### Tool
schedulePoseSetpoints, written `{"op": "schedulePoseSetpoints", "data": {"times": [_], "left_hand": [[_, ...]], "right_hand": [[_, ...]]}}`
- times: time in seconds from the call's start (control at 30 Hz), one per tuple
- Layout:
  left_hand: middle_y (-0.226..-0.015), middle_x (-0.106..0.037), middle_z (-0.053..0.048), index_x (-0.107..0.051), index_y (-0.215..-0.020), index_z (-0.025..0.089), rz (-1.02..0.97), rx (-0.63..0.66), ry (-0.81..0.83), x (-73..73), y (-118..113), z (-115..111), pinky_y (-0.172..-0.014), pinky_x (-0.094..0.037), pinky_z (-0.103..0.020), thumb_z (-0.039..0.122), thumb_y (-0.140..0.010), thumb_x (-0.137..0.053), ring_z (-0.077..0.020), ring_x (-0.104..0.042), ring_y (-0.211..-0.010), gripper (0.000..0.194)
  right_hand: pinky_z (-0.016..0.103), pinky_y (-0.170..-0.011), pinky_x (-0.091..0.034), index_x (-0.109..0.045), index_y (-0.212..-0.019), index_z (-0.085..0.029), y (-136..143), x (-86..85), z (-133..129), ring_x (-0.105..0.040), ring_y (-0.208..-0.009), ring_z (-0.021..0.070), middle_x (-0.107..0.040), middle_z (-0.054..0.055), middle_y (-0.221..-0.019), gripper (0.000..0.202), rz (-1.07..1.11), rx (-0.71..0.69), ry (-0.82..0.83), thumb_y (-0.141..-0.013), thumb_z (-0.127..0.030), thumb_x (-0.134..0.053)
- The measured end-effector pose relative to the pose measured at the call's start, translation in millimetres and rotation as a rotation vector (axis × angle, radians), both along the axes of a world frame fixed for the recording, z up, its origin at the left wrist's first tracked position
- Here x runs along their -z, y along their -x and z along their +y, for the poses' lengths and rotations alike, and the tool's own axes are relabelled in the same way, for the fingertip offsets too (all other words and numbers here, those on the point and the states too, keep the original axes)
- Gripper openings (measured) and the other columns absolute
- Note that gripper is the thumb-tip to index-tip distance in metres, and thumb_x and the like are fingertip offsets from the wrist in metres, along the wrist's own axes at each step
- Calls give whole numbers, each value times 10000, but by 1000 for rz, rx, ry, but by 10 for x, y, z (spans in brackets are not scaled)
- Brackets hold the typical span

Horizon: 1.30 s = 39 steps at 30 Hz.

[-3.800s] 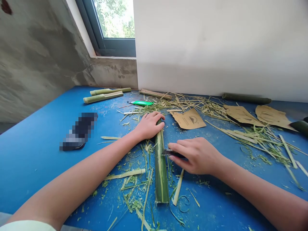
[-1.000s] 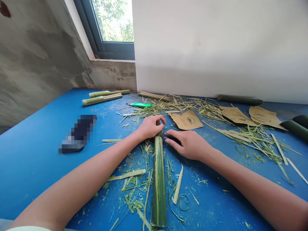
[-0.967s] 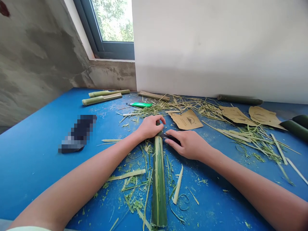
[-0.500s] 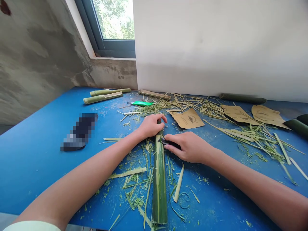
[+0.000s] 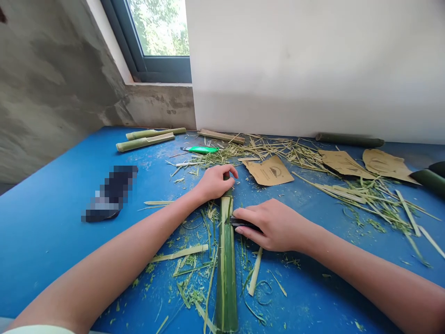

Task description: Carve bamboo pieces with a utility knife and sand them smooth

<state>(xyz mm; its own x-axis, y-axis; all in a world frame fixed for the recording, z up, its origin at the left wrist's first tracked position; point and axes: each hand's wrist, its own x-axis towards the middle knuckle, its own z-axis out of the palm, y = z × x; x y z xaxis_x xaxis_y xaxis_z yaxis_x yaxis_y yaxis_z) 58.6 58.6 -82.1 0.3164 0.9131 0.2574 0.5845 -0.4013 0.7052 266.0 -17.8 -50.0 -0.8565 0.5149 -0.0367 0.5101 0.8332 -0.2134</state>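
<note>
A green bamboo piece (image 5: 226,278) lies lengthwise on the blue table, pale stripes running along it where the skin is cut away. My left hand (image 5: 217,181) is closed around its far end. Fingers and thumb of my right hand (image 5: 274,226) grip a dark-handled knife (image 5: 245,224), most likely a utility knife, from the right side. Its tip meets the bamboo's upper face, where a thin green strip lifts up. Most of the blade is hidden. Shavings (image 5: 194,273) and a pale sliver (image 5: 255,273) lie on both sides of the bamboo.
A green utility knife (image 5: 200,150) lies near the wall, with cut bamboo pieces (image 5: 146,142) to its left. Brown cardboard pieces (image 5: 269,170) and heaps of bamboo strips (image 5: 368,199) cover the right. A blurred dark object (image 5: 113,192) rests at left. A dark bamboo tube (image 5: 349,138) touches the back.
My right hand has drawn the knife down the bamboo toward me, and a thin green strip now curls up at the blade. My left hand keeps its hold. The view has shifted slightly.
</note>
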Motion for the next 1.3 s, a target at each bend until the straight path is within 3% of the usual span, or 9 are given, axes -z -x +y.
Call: {"op": "schedulePoseSetpoints", "data": {"times": [0.2, 0.4, 0.67, 0.87, 1.0, 1.13, 1.3], "left_hand": [[-828, -651, -13, -694, -904, 204, 55, -165, -116, -15, 21, 1, -792, -452, -315, 221, -849, -590, -193, -578, -839, 119], [-1123, -657, -58, -661, -1043, 241, 234, -101, -72, -35, 100, -130, -1037, -418, -451, 359, -854, -643, -296, -561, -1171, 224], [-1059, -660, -58, -664, -1012, 227, 237, -85, -197, 7, -6, -69, -1036, -422, -424, 238, -889, -536, -264, -569, -1108, 177], [-1119, -664, -70, -714, -1040, 220, 194, -138, -228, 8, 23, 9, -1047, -433, -411, 320, -970, -517, -249, -592, -1118, 232], [-1268, -668, -49, -748, -1088, 265, 240, -38, -213, 2, 67, -15, -1132, -376, -449, 422, -937, -613, -270, -542, -1243, 256], [-1335, -661, -19, -739, -1142, 291, 229, 12, -169, 33, 64, -7, -1171, -349, -452, 406, -896, -656, -268, -530, -1296, 284], [-1315, -666, -36, -743, -1108, 277, 183, -63, -165, 58, 41, 41, -1156, -387, -441, 378, -894, -630, -262, -567, -1276, 262]], "right_hand": [[316, -576, -213, -597, -1147, -232, -9, 39, 67, -654, -715, 189, -744, 31, -917, 308, -6, 108, -67, -1065, -457, -403], [320, -599, -276, -605, -1235, -243, -32, 59, 103, -696, -833, 219, -766, 56, -1035, 337, 15, 195, -92, -1079, -443, -383], [311, -594, -275, -624, -1213, -245, -21, 18, 68, -677, -768, 197, -754, 40, -961, 360, 26, 121, -57, -1075, -478, -387], [310, -611, -297, -618, -1198, -231, -8, 67, 122, -692, -810, 214, -767, 57, -1005, 332, 32, 234, -99, -1072, -445, -397], [315, -619, -308, -613, -1194, -230, -12, 76, 136, -699, -818, 223, -770, 58, -1000, 325, 24, 247, -124, -1070, -444, -401], [314, -628, -316, -615, -1210, -235, -31, 73, 139, -702, -831, 228, -770, 57, -1005, 340, 18, 245, -128, -1071, -453, -393], [306, -631, -312, -613, -1211, -238, -33, 80, 161, -693, -822, 217, -768, 61, -1003, 344, 42, 256, -112, -1072, -458, -389]]}}
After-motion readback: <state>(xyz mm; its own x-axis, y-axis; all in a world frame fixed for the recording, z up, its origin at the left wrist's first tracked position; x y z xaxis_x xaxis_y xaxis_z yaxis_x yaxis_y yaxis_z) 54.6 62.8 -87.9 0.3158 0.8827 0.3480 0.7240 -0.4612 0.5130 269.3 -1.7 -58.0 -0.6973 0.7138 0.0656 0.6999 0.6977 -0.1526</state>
